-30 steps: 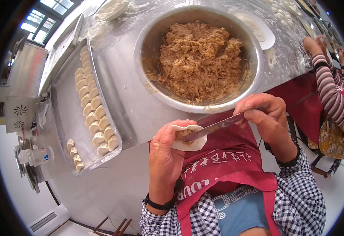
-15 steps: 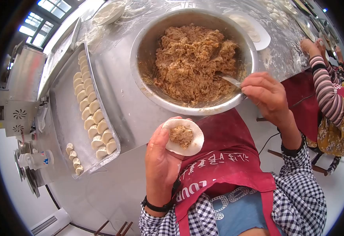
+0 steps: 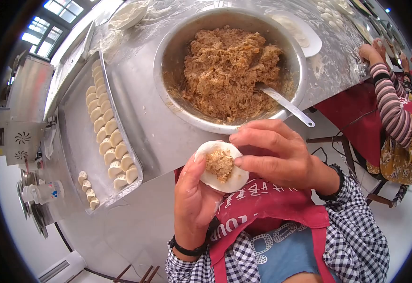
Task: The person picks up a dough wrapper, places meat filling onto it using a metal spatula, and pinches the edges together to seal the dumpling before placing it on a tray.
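A round white dumpling wrapper (image 3: 236, 177) with a lump of brown filling (image 3: 219, 165) at its centre lies in my left hand (image 3: 192, 193), which is closed around its left side and underneath. My right hand (image 3: 281, 153) is at the wrapper's right edge, thumb and fingers bent and touching the rim. Just beyond both hands stands a large metal bowl (image 3: 168, 101) of minced filling (image 3: 232, 70). A spoon (image 3: 286, 104) is stuck in that filling, its handle resting over the bowl's near right rim, with no hand on it.
On the left, a metal tray (image 3: 81, 146) carries rows of folded dumplings (image 3: 107, 127) and several smaller ones (image 3: 88, 188). A white plate (image 3: 313, 45) with wrappers sits behind the bowl. Flour covers the far table. A co-worker's striped sleeve (image 3: 394, 108) shows at right.
My right hand has let go of the spoon, leaving it in the bowl, and has come down left to the wrapper's edge. My left hand still holds the wrapper.
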Demonstrator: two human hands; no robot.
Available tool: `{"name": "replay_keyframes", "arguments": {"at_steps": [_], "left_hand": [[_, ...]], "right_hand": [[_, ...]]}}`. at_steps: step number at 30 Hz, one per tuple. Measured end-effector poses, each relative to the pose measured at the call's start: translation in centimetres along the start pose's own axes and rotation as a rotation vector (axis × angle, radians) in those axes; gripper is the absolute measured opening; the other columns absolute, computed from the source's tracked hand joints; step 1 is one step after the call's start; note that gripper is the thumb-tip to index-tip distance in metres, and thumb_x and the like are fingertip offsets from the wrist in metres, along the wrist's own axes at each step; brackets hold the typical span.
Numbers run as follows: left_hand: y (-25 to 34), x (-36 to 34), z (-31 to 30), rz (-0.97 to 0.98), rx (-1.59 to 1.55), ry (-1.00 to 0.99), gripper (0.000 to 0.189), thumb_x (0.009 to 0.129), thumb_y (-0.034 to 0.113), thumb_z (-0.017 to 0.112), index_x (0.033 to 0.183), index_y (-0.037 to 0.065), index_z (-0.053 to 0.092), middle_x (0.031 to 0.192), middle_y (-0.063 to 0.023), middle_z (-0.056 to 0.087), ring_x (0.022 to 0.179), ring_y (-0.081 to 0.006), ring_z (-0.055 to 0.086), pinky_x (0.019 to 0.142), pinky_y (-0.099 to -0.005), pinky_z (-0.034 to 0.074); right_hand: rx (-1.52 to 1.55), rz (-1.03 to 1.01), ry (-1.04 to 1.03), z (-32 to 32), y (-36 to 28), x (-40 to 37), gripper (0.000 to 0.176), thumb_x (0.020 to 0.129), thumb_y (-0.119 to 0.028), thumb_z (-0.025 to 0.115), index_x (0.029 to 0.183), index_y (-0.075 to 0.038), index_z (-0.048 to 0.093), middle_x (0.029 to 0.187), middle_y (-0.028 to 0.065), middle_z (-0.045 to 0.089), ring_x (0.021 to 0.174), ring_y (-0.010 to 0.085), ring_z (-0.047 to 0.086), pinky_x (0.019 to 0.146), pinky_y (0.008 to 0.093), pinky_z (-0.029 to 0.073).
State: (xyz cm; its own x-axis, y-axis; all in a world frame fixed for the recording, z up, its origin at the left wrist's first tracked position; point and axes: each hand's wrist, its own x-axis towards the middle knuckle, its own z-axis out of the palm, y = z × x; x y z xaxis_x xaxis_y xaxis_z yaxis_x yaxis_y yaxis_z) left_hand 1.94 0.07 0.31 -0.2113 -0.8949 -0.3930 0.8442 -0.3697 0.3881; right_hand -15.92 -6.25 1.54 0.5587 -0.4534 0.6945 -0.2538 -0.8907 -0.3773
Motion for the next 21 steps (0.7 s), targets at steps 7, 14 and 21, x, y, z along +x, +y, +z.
{"name": "replay_keyframes", "arguments": {"at_steps": [7,14,21], "left_hand": [[0.1,0.0,-0.2,-0.011,0.05,0.005,0.039,0.092,0.022,0.041,0.121,-0.004,0.041,0.115,-0.0163,0.052,0.106,-0.0256,0.053,0.092,-0.04,0.044],[-0.4,-0.7,1.3,0.079,0.516,-0.073,0.052,0.079,0.007,0.059,0.126,-0.004,0.039,0.116,-0.0119,0.052,0.105,-0.018,0.054,0.088,-0.0297,0.045],[-1.0,-0.5,0.7,0.396,1.109,-0.099,0.05,0.076,-0.003,0.06,0.123,-0.001,0.045,0.11,-0.011,0.058,0.099,-0.0158,0.058,0.079,-0.0264,0.049]], "right_hand": [[0.167,0.025,0.028,0.8,0.5,0.2,0.016,0.063,-0.012,0.067,0.076,-0.005,0.061,0.103,0.0129,0.059,0.092,0.0276,0.059,0.075,0.0356,0.05],[0.31,0.112,0.02,1.0,0.5,0.6,0.02,0.061,-0.009,0.071,0.076,-0.003,0.06,0.104,0.0158,0.059,0.092,0.0295,0.059,0.075,0.0368,0.048],[0.314,0.1,0.105,2.1,0.1,1.1,0.017,0.059,-0.005,0.069,0.072,-0.002,0.059,0.102,0.0146,0.059,0.09,0.0273,0.058,0.075,0.0359,0.048]]}}
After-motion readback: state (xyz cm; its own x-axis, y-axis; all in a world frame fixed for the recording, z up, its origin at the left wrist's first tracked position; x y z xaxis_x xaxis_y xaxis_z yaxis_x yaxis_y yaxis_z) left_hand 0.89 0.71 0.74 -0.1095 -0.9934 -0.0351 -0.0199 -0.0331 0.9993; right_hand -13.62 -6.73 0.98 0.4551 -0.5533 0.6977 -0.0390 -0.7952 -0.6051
